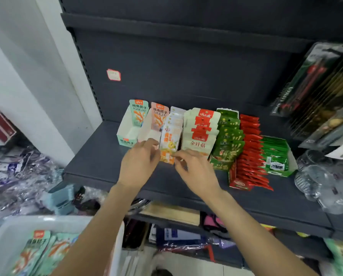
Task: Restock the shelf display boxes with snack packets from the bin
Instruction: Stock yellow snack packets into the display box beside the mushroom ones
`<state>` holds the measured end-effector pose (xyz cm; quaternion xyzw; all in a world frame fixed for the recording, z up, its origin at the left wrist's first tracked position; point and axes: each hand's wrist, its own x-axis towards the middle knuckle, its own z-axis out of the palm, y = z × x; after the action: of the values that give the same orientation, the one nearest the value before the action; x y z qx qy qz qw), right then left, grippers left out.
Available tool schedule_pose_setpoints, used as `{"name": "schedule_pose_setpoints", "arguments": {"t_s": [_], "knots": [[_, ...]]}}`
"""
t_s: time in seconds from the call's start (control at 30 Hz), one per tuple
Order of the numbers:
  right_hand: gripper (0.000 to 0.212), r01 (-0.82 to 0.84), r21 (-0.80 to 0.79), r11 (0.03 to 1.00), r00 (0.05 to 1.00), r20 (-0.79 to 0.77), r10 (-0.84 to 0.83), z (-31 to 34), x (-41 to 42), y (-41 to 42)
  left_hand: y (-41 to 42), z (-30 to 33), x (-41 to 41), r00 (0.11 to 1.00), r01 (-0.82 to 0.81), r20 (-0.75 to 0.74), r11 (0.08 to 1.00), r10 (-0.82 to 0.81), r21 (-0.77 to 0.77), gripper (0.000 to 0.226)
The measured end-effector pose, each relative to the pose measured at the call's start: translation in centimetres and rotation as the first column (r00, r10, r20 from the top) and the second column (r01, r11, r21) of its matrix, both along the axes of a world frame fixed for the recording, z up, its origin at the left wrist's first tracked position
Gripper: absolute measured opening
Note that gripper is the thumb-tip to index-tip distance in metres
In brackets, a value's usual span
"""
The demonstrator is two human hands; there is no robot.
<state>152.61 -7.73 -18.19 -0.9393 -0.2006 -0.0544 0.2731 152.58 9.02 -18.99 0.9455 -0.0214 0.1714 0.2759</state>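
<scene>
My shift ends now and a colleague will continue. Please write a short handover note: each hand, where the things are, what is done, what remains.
Left hand: fingers curled at the orange packets, left side; grip unclear.
Right hand: pinches the front orange packet's lower edge.
Teal box and pink box: look nearly empty.
Bin, lower left: holds teal packets.
Done: the orange, white, green and red rows look full.
Left: fill the teal and pink boxes.

Bin (11, 232) cut off; price tag (113, 74) unreadable.
</scene>
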Motion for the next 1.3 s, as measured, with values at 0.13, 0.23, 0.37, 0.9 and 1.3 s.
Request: {"name": "schedule_pose_setpoints", "arguments": {"t_s": [0.13, 0.23, 0.37, 0.9, 1.3], "knots": [[0.028, -0.065, 0.025, 0.998, 0.985, -0.156, 0.068, -2.5, -5.4, 1.8, 2.8, -3.1, -6.3, 0.984, -0.052, -0.171, 0.998, 0.045, -0.032, 0.021], [0.027, -0.119, 0.01, 0.993, 0.964, -0.24, 0.118, -5.1, -8.7, 3.9, 6.1, -6.3, -10.3, 0.963, -0.111, -0.255, 0.992, 0.093, -0.055, 0.02], [0.024, -0.132, 0.046, 0.99, 0.93, -0.341, 0.139, -8.9, -12.2, 7.7, 10.6, -10.3, -15.5, 0.878, -0.186, -0.456, 0.982, 0.149, -0.038, 0.024], [0.069, 0.026, -0.06, 0.998, 0.758, -0.65, -0.059, -19.9, -22.9, 24.0, 26.2, -20.6, -26.3, 0.701, 0.022, -0.712, 0.999, -0.043, -0.038, 0.069], [0.074, 0.044, -0.213, 0.976, 0.733, -0.657, -0.177, -22.3, -24.5, 24.1, 25.1, -23.2, -26.4, 0.696, -0.003, -0.709, 0.988, -0.11, -0.157, 0.079]]}}
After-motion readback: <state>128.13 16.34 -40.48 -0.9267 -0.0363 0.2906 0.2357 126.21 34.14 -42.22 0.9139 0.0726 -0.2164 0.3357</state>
